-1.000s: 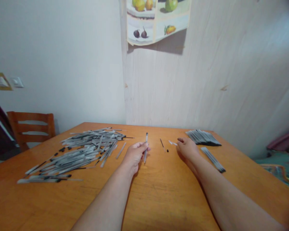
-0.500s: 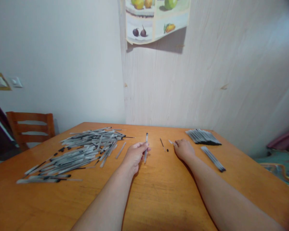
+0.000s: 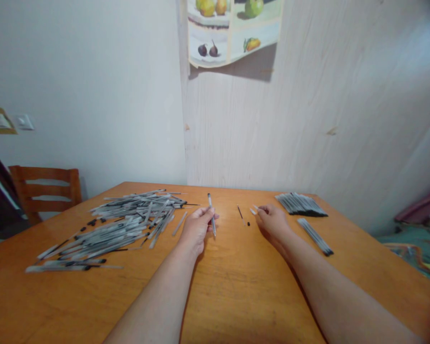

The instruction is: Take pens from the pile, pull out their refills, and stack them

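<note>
In my left hand (image 3: 197, 227), a clear-barrelled pen (image 3: 210, 203) with a black end is pinched between thumb and fingers, its black end pointing away and its tip towards me. My right hand (image 3: 274, 220) is closed at the fingertips on a small translucent piece that looks like a pen cap (image 3: 256, 207), just above the table. A second whitish piece (image 3: 252, 211) lies right beside those fingertips. Between my hands are a thin refill (image 3: 240, 213) with a black section and a small black plug (image 3: 248, 223).
A big loose heap of pen barrels and refills (image 3: 129, 215) covers the left of the wooden table (image 3: 229, 296). To the right lie a neat stack of pens (image 3: 301, 204) and a smaller row of pens (image 3: 315, 236). A chair (image 3: 45, 191) stands behind the left edge.
My left hand has shifted slightly left and tilted the pen, its black end leaning left. My right hand has lifted a little, with the small translucent cap now raised in its fingertips.
</note>
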Action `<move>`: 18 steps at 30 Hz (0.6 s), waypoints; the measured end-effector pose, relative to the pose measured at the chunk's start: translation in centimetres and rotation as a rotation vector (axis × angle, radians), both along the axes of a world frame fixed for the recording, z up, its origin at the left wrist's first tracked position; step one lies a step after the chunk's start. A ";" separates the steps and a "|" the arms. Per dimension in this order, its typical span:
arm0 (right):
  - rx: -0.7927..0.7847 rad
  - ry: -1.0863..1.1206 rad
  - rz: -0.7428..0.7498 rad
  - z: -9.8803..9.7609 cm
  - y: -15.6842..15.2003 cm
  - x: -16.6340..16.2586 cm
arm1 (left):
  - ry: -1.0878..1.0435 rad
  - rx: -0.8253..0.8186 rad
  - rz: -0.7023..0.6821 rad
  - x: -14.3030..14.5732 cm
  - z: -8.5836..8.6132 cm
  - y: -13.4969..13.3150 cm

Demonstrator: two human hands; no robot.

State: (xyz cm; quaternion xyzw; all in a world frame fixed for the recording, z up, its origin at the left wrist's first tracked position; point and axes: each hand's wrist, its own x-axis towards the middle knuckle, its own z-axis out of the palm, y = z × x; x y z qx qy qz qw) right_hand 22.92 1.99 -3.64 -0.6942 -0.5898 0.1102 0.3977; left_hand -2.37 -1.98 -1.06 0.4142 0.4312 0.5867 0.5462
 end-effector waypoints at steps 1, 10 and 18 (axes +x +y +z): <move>0.015 0.133 0.070 0.3 -0.3 -0.8 | -0.026 0.011 0.019 -0.1 0.1 0.1; -0.171 0.845 0.618 2.2 -3.6 -7.1 | -0.229 0.101 0.121 -1.1 1.3 0.3; -0.350 0.822 0.664 2.4 -5.4 -9.5 | -0.293 0.119 0.170 -1.3 1.5 0.4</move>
